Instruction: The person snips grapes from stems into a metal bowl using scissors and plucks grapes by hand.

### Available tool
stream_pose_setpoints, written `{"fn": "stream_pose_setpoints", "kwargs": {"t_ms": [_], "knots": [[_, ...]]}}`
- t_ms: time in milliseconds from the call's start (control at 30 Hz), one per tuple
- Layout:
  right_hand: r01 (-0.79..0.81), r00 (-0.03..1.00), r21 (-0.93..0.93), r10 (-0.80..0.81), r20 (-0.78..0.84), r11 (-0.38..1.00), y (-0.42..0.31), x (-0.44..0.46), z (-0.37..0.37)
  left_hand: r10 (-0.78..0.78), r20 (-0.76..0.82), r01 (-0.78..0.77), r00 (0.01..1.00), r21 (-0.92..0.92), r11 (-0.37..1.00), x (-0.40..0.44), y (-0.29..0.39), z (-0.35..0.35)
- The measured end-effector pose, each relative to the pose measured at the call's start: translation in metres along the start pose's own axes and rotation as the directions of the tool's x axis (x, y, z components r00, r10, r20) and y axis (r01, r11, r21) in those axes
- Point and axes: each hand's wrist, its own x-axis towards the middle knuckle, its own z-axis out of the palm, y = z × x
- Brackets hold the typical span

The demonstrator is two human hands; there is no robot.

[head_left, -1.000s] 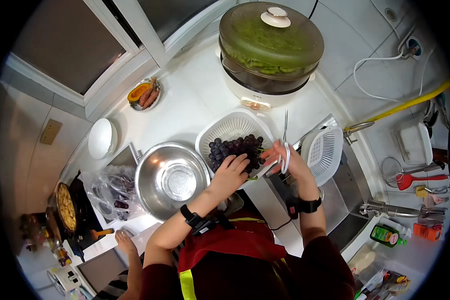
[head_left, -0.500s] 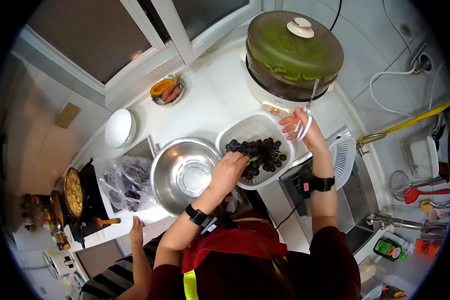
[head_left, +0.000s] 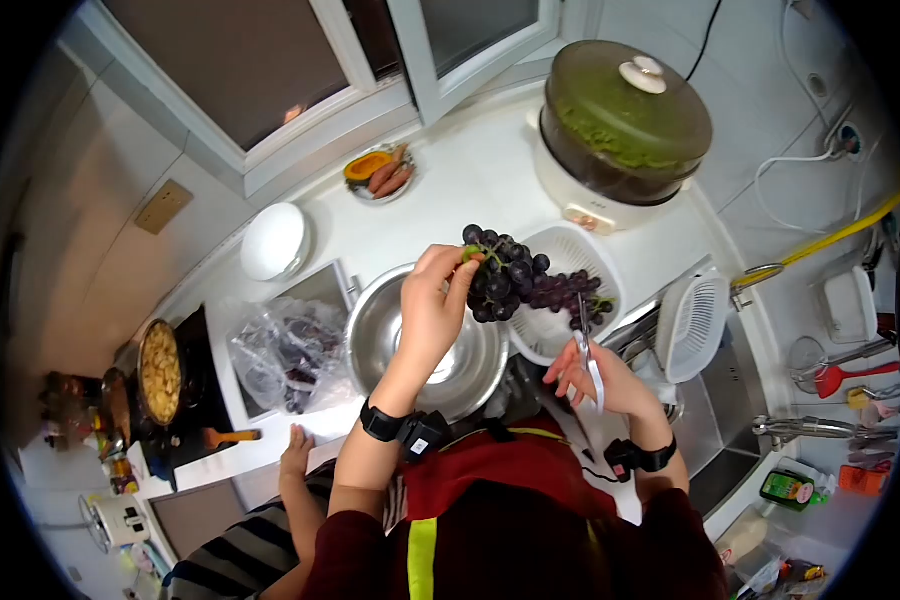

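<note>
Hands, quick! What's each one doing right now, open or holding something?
Left hand: closed, holding dark grapes by the green stem.
Right hand: holding scissors, some fingers spread.

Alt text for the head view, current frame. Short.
A person's left hand holds up dark grapes by the stem while the right hand has scissors, blades pointing toward the fruit. Around them on the counter are a steel bowl, a white basket and a lidded steamer.
</note>
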Motion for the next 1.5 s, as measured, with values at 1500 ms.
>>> {"fn": "stream_pose_setpoints", "kwargs": {"t_ms": [1500], "knots": [[-0.293,0.719,-0.412,0.483,0.5,0.863,-0.026,0.087,0.091,-0.039,-0.36,0.162,0.932,0.318,0.934,-0.138,-0.068,-0.078]]}}
